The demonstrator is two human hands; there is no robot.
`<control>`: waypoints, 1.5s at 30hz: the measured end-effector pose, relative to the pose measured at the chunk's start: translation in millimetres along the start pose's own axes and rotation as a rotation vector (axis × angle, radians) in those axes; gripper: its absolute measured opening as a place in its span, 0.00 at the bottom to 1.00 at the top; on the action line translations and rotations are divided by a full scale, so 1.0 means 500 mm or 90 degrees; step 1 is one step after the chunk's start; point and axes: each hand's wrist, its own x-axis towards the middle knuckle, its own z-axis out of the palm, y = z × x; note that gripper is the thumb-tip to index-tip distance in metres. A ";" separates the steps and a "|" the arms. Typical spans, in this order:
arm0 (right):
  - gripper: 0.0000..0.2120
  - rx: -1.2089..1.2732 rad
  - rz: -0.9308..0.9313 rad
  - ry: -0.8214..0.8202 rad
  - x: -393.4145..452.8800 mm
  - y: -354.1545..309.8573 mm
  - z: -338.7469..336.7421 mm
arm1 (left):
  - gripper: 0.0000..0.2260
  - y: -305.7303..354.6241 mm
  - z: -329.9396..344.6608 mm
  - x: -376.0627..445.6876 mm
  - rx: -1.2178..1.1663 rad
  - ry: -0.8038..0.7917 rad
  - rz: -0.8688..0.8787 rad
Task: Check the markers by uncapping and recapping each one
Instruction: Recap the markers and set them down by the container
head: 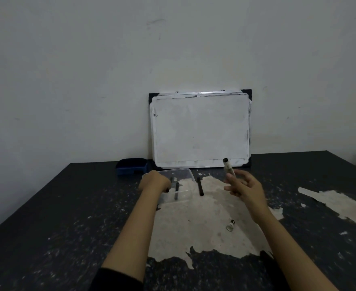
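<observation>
Head view: right hand [245, 186] fingers clamp white marker [228, 169]; left hand [155, 182] fingers curled on black marker [167, 190].

Dim room, bare wall, one battered table.
Up at twelve o'clock a plain pale wall [89, 70] fills the view, scuffed and faintly marked, under flat, low light. Down at six o'clock the dark table [47, 217] spreads wide, its black top flaking, with big pale patches of worn surface [194, 227] at centre and another at three o'clock.
</observation>
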 end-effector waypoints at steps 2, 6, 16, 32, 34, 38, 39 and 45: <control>0.12 0.001 0.000 -0.001 0.001 0.000 0.001 | 0.23 0.010 0.004 -0.004 0.017 -0.006 -0.019; 0.11 0.010 -0.003 -0.005 0.002 -0.003 0.000 | 0.28 0.017 0.021 -0.001 0.038 0.013 -0.029; 0.09 0.001 -0.008 -0.006 -0.003 -0.011 0.005 | 0.32 0.025 0.029 0.000 0.045 0.004 -0.030; 0.09 -0.118 -0.002 -0.127 -0.017 -0.025 0.025 | 0.13 0.083 0.057 -0.108 -0.498 -0.081 0.464; 0.10 -0.124 0.015 -0.155 -0.022 -0.023 0.033 | 0.13 0.082 0.070 -0.112 -0.540 -0.087 0.469; 0.10 -0.108 0.041 -0.196 -0.026 -0.018 0.047 | 0.11 0.070 0.082 -0.106 -0.593 -0.057 0.422; 0.10 -0.116 0.044 -0.192 -0.022 -0.016 0.048 | 0.11 0.065 0.080 -0.101 -0.600 -0.045 0.410; 0.07 -0.436 -0.016 -0.057 0.034 0.050 0.058 | 0.13 0.033 0.039 -0.071 -0.639 0.009 0.384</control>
